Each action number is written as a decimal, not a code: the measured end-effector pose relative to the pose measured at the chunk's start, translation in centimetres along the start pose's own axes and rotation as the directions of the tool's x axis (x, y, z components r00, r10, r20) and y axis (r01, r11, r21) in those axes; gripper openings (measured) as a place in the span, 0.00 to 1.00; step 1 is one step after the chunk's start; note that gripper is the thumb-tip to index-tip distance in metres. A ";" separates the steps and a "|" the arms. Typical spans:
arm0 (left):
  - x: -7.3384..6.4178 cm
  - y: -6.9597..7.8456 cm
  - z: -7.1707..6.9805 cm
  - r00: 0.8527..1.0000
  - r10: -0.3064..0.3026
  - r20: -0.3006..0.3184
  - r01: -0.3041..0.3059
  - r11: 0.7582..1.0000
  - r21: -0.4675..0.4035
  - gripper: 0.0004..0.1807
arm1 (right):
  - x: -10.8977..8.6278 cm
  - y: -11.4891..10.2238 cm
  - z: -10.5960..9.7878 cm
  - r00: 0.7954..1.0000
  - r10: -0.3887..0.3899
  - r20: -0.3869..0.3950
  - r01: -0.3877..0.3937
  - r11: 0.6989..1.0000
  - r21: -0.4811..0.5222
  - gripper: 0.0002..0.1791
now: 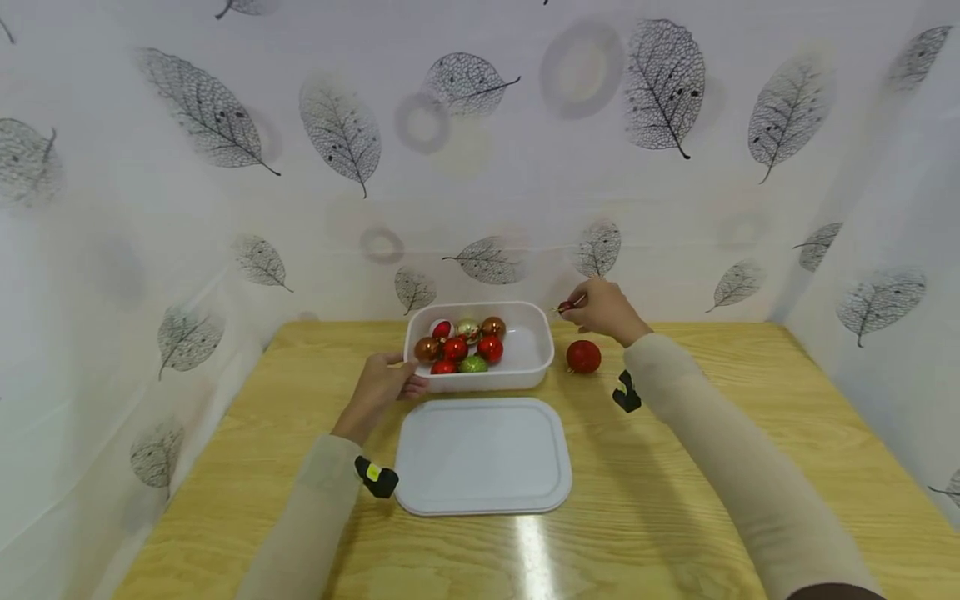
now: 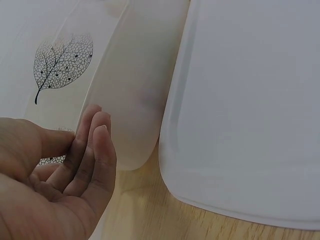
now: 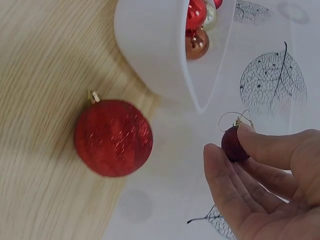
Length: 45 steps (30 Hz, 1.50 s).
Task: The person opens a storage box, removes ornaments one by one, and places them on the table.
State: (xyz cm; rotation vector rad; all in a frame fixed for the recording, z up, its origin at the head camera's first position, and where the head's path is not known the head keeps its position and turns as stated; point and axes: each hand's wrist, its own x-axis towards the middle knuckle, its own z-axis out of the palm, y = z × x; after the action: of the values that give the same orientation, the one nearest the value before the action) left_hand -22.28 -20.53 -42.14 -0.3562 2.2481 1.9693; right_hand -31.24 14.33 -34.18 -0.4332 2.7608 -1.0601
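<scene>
Between thumb and fingers, my right hand [image 1: 604, 310] pinches a small dark red Christmas bauble [image 3: 233, 144] with a gold cap and string loop. It is held up just right of a white plastic box [image 1: 529, 382]. My left hand [image 1: 378, 385] grips the box at its near left corner, with the thumb at the rim and fingers along the outer wall. Inside, several baubles in red, copper, pale gold and green fill the left and middle part. A large red bauble [image 1: 583, 357] lies on the table right of the box, below my right hand.
A white lid [image 1: 483, 457] lies flat on the wooden table [image 1: 645, 517], in front of the box. Behind the table and along both sides hangs a pale curtain [image 1: 510, 200] with a leaf print. The box stands near the table's back edge.
</scene>
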 end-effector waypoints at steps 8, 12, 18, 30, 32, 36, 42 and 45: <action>-0.2 0.0 -0.1 1.000 0.008 0.001 -0.008 1.000 -0.017 0.25 | -1.5 2.0 -1.4 1.000 0.031 0.004 -0.031 0.999 0.020 0.19; -0.2 0.2 -0.2 1.000 -0.012 -0.010 0.012 1.000 -0.005 0.25 | -2.1 3.1 -1.8 0.999 0.042 0.006 -0.043 0.998 0.041 0.19; -0.1 0.2 -0.4 1.000 -0.017 -0.002 0.017 1.000 0.010 0.25 | -3.0 4.6 -2.2 0.998 0.061 0.012 -0.061 0.996 0.064 0.18; 0.1 -0.1 -0.4 1.000 -0.007 0.012 0.006 1.000 0.026 0.25 | -4.6 7.5 -1.5 0.994 0.107 0.028 -0.109 0.991 0.075 0.19; 0.0 -0.2 -0.5 1.000 -0.003 0.011 0.002 1.000 0.025 0.25 | -4.6 8.1 -1.2 0.993 0.117 0.030 -0.119 0.990 0.079 0.19; -0.1 -0.2 -0.6 1.000 0.002 0.015 -0.003 1.000 0.028 0.25 | -4.5 9.2 -0.5 0.991 0.130 0.037 -0.133 0.987 0.089 0.18; -0.2 -0.1 -0.6 1.000 0.007 0.024 -0.007 1.000 0.028 0.25 | -4.4 10.5 0.5 0.988 0.145 0.044 -0.147 0.988 0.055 0.20; -0.1 -0.2 -0.7 1.000 0.002 0.023 -0.003 1.000 0.025 0.25 | -4.4 10.7 0.8 0.989 0.140 0.048 -0.141 0.990 0.027 0.21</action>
State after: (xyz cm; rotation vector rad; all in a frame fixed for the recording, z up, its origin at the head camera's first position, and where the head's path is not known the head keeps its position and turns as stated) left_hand -22.14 -21.20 -42.24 -0.3266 2.2581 1.9353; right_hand -29.14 22.85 -41.79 -0.2514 2.6864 -1.0430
